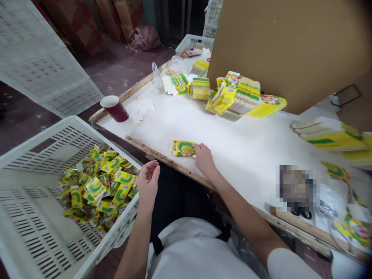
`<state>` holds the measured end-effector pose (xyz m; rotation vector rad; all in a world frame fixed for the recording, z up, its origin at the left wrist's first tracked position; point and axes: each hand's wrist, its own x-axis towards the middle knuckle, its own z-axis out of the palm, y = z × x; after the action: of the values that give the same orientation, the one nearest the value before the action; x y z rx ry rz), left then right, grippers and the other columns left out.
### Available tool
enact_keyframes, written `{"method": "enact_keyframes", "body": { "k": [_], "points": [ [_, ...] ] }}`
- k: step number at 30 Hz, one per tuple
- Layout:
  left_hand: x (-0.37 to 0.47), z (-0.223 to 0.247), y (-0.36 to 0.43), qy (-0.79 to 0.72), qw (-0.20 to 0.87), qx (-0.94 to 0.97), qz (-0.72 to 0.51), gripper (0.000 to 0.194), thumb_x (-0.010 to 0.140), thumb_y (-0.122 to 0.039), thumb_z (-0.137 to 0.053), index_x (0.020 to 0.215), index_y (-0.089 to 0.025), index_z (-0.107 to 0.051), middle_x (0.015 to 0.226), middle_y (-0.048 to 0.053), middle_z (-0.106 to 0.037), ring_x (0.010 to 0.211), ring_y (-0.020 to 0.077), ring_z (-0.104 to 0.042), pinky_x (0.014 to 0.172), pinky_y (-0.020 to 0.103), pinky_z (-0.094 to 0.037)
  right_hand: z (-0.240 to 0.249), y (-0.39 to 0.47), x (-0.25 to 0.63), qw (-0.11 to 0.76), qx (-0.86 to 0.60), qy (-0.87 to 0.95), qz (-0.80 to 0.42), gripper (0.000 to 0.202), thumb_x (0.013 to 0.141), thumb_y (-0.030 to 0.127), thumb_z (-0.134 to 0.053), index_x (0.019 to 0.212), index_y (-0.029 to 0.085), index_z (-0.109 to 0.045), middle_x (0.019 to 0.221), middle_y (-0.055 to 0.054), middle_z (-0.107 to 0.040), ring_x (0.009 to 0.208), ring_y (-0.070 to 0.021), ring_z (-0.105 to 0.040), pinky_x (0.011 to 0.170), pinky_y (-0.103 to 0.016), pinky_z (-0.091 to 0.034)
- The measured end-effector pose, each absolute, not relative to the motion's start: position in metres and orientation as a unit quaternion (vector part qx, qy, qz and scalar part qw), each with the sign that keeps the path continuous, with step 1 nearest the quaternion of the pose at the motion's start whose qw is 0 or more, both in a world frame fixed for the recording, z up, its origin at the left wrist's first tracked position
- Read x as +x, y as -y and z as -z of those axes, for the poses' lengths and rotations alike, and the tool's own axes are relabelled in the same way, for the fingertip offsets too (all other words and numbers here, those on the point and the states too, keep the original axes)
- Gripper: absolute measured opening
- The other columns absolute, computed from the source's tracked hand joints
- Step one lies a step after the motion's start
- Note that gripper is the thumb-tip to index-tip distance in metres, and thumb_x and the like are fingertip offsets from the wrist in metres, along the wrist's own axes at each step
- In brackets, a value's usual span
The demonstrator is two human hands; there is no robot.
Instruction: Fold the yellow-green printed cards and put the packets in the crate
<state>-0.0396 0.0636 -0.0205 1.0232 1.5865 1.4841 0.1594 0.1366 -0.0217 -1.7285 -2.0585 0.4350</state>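
On the white tabletop lies a small yellow-and-green printed packet (183, 148). The fingers of my right hand (204, 159) are closed on its right end, and a bit of white shows beside the fingertips. My left hand (148, 179) hangs in front of the table edge, close to the basket's right rim. Its fingers are loosely curled, apart from the thumb, with nothing visible in them. To the left, a white slotted plastic basket (21, 172) holds a heap of similar small yellow packets (99, 188).
A dark red cup (116, 109) leans near the table's left corner, beside white paper scraps (142, 110). Stacks of yellow cartons (244, 93) stand before a large cardboard sheet (276, 46). More flat cartons (331, 135) lie at right. The table has a raised wooden edge (174, 164).
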Motion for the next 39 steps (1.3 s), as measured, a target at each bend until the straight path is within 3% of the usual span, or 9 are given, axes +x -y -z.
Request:
{"method": "enact_keyframes", "body": {
  "k": [6, 11, 16, 23, 28, 31, 34, 36, 39],
  "points": [
    [-0.032, 0.016, -0.056, -0.586, 0.422, 0.387, -0.574, 0.032, 0.074, -0.033, -0.064, 0.100, -0.017, -0.059, 0.093, 0.006, -0.063, 0.086, 0.0147, -0.061, 0.083, 0.030, -0.049, 0.013, -0.134, 0.165, 0.296, -0.621, 0.691, -0.222, 0.031, 0.071, 0.005, -0.045, 0.098, 0.020, -0.041, 0.087, -0.004, -0.056, 0.074, -0.0166, -0.056, 0.068, -0.031, -0.047],
    [-0.004, 0.002, -0.061, -0.430, 0.515, 0.354, -0.652, 0.049, 0.070, -0.041, -0.067, 0.113, -0.022, -0.055, 0.111, 0.009, -0.060, 0.104, 0.0208, -0.057, 0.088, 0.035, -0.047, -0.009, -0.107, 0.148, 0.442, -0.507, 0.603, -0.429, 0.038, 0.068, 0.013, -0.059, 0.098, 0.023, -0.040, 0.089, -0.001, -0.056, 0.070, -0.0120, -0.056, 0.064, -0.026, -0.049],
    [0.012, -0.025, -0.076, -0.341, 0.553, 0.214, -0.730, 0.053, 0.070, -0.063, -0.054, 0.095, -0.017, -0.063, 0.092, 0.007, -0.064, 0.093, 0.0209, -0.060, 0.084, 0.033, -0.048, -0.018, -0.071, 0.119, 0.426, -0.420, 0.578, -0.555, 0.034, 0.068, 0.009, -0.056, 0.097, 0.023, -0.045, 0.081, 0.002, -0.056, 0.065, -0.0109, -0.055, 0.061, -0.025, -0.047],
    [0.007, -0.039, -0.086, -0.308, 0.553, 0.146, -0.760, 0.056, 0.069, -0.073, -0.043, 0.071, -0.018, -0.056, 0.059, -0.001, -0.048, 0.054, 0.0111, -0.048, 0.055, 0.025, -0.045, -0.028, -0.061, 0.112, 0.407, -0.365, 0.675, -0.495, 0.034, 0.068, 0.012, -0.061, 0.100, 0.021, -0.052, 0.084, 0.001, -0.055, 0.075, -0.0125, -0.052, 0.071, -0.026, -0.046],
    [0.006, -0.023, -0.087, -0.407, 0.514, 0.190, -0.731, 0.061, 0.067, -0.079, -0.034, 0.069, -0.022, -0.052, 0.058, -0.002, -0.044, 0.049, 0.0097, -0.043, 0.046, 0.023, -0.040, -0.018, -0.063, 0.112, 0.400, -0.406, 0.660, -0.489, 0.033, 0.068, 0.015, -0.063, 0.099, 0.021, -0.053, 0.082, 0.002, -0.055, 0.068, -0.0115, -0.051, 0.066, -0.025, -0.046],
    [0.004, -0.014, -0.084, -0.435, 0.491, 0.270, -0.705, 0.057, 0.068, -0.075, -0.042, 0.083, -0.022, -0.057, 0.073, 0.001, -0.055, 0.063, 0.0118, -0.053, 0.060, 0.024, -0.047, -0.010, -0.071, 0.118, 0.421, -0.446, 0.608, -0.504, 0.027, 0.070, 0.016, -0.059, 0.096, 0.020, -0.053, 0.080, 0.001, -0.056, 0.064, -0.0109, -0.051, 0.062, -0.024, -0.045],
    [0.003, -0.008, -0.082, -0.460, 0.482, 0.310, -0.678, 0.041, 0.068, -0.053, -0.064, 0.094, -0.022, -0.059, 0.088, 0.002, -0.061, 0.079, 0.0132, -0.058, 0.075, 0.025, -0.048, -0.008, -0.078, 0.125, 0.460, -0.446, 0.560, -0.525, 0.022, 0.074, 0.016, -0.054, 0.095, 0.020, -0.052, 0.083, 0.000, -0.057, 0.073, -0.0131, -0.056, 0.067, -0.026, -0.047],
    [0.003, -0.005, -0.081, -0.480, 0.465, 0.296, -0.683, 0.030, 0.070, -0.040, -0.068, 0.091, -0.020, -0.061, 0.087, 0.001, -0.063, 0.079, 0.0121, -0.059, 0.077, 0.025, -0.048, -0.009, -0.079, 0.127, 0.469, -0.432, 0.564, -0.525, 0.020, 0.075, 0.014, -0.051, 0.094, 0.020, -0.053, 0.086, -0.001, -0.059, 0.080, -0.0142, -0.057, 0.073, -0.027, -0.047],
    [0.002, -0.001, -0.080, -0.502, 0.445, 0.273, -0.689, 0.021, 0.073, -0.035, -0.066, 0.084, -0.018, -0.062, 0.080, 0.000, -0.063, 0.073, 0.0110, -0.059, 0.074, 0.025, -0.049, -0.009, -0.078, 0.127, 0.439, -0.435, 0.592, -0.518, 0.015, 0.076, 0.013, -0.049, 0.088, 0.019, -0.054, 0.076, 0.001, -0.058, 0.070, -0.0128, -0.055, 0.064, -0.024, -0.046]
  ]
}}
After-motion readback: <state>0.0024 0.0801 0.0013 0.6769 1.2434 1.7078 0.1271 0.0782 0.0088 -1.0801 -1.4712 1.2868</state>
